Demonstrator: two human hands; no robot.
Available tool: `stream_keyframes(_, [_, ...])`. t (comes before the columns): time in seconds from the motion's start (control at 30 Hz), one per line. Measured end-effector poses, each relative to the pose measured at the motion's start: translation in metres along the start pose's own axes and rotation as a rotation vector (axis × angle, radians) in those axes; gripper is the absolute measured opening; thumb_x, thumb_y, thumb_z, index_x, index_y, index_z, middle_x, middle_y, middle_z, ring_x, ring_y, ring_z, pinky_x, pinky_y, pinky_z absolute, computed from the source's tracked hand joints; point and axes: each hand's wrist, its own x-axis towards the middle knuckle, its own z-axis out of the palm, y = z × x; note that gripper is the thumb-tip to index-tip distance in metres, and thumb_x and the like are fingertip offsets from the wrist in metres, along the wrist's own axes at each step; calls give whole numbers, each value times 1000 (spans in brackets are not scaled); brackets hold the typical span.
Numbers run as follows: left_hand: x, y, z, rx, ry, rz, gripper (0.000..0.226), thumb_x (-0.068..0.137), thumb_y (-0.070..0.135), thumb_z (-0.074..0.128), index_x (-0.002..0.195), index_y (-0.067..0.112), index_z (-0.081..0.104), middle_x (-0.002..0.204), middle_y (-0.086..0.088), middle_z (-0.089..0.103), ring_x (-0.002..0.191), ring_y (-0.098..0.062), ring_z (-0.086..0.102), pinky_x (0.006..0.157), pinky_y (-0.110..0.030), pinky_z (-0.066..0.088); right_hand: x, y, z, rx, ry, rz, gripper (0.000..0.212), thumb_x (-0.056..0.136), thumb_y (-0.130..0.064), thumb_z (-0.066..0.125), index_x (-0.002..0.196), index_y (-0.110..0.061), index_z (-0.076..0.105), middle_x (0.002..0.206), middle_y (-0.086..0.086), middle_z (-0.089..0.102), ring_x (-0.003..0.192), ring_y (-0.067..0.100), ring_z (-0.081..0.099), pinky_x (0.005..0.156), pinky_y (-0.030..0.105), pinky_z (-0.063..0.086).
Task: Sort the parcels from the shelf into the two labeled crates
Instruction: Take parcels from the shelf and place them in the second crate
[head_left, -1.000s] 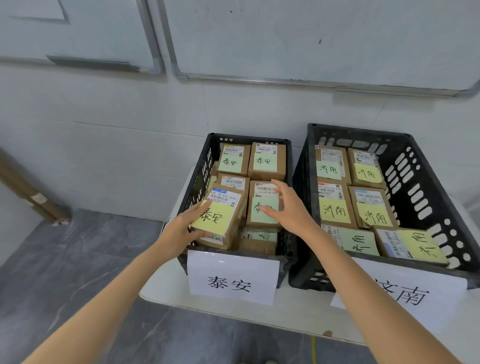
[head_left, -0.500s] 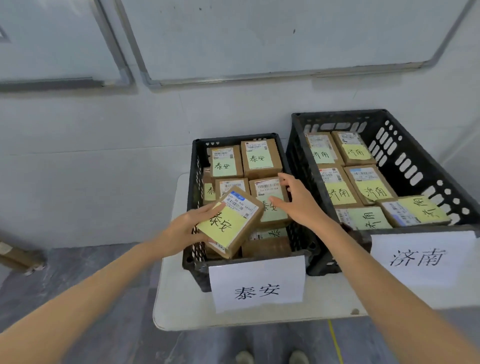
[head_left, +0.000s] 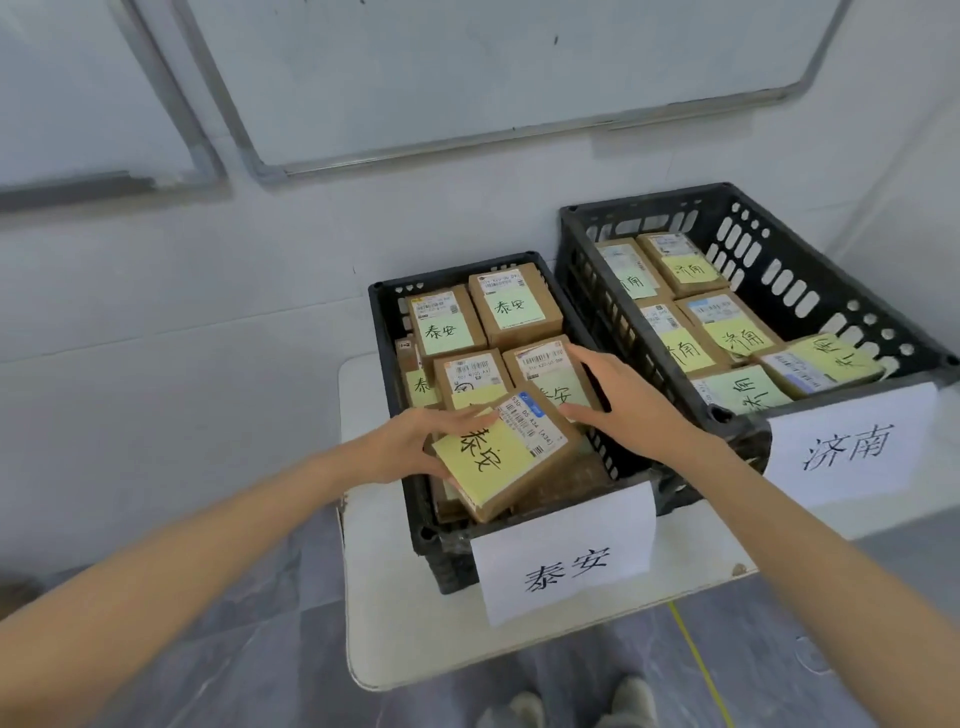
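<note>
Left hand (head_left: 410, 447) grips the left edge of a tilted cardboard parcel (head_left: 509, 457), thumb on top. The parcel carries a yellow note reading 泰安 and sits at the front of the left crate (head_left: 387, 332), over other parcels. That crate bears a paper sign (head_left: 566, 556) with the same characters. Right hand (head_left: 623, 400) holds nothing; its fingers are straight and spread above a green-noted parcel (head_left: 558, 387) just behind, contact not confirmed. The right crate (head_left: 831, 270), signed 济南, holds parcels with matching notes. Both crates stand on a white surface (head_left: 395, 623).
</note>
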Motion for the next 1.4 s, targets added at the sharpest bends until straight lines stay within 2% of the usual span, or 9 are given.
stream_keyframes(0.13, [8,-2,-7,-20,-64,16,76,84,0,70,146,28,35,144,7,48,132,-9,47,95,-26,51,-6,7,-5,-183,38,-32,83,91,-44,64,156,-28,15,160,-2,26,147,19,25,113,49,35])
stream_keyframes(0.27, [15,-2,-15,-75,-148,28,74,86,3,70,146,29,38,145,8,48,131,-10,49,95,-35,54,-13,12,-7,-373,51,-34,85,93,-49,59,158,-28,8,163,2,20,150,23,17,116,46,31])
stream_keyframes(0.4, [23,-3,-18,-100,-226,22,71,86,7,71,145,32,41,142,11,51,132,-10,47,98,-36,52,-20,16,-7,-389,48,14,84,93,-49,57,158,-29,7,163,1,19,151,24,15,117,46,28])
stream_keyframes(0.6, [33,-15,-7,-167,-280,-17,72,86,2,69,142,36,40,138,29,46,128,9,44,87,-12,48,-21,20,-7,-366,24,55,83,94,-48,56,157,-31,6,163,-1,18,151,21,13,118,47,29])
stream_keyframes(0.7, [37,-28,6,-196,-263,-52,67,86,2,70,137,40,48,142,26,42,132,1,42,90,-17,49,-20,22,-6,-373,16,54,82,94,-48,56,157,-31,6,163,-1,19,151,20,14,117,46,29])
stream_keyframes(0.8, [41,-36,13,-84,-238,-66,71,84,2,72,139,39,48,148,14,38,136,-9,38,105,-33,46,-18,24,-3,-387,2,56,82,94,-49,56,157,-31,5,163,-2,18,151,19,12,117,44,28])
stream_keyframes(0.97, [49,-46,23,402,-163,116,66,88,18,71,146,31,40,154,7,36,144,-15,28,113,-33,32,-15,23,2,-364,-11,64,83,94,-47,58,157,-31,6,163,-2,18,152,19,11,117,45,25])
stream_keyframes(1.13, [43,-58,29,812,-60,184,67,94,31,60,151,36,26,157,4,28,140,-21,31,106,-40,28,-10,20,4,-354,-35,66,84,94,-45,59,157,-31,6,164,-2,17,152,19,9,118,47,23])
stream_keyframes(1.4, [37,-42,30,730,-72,74,66,89,19,59,148,35,35,154,8,30,139,-16,26,96,-32,23,-1,13,6,-335,-75,36,84,94,-45,59,157,-28,6,163,-1,18,152,21,9,119,49,25])
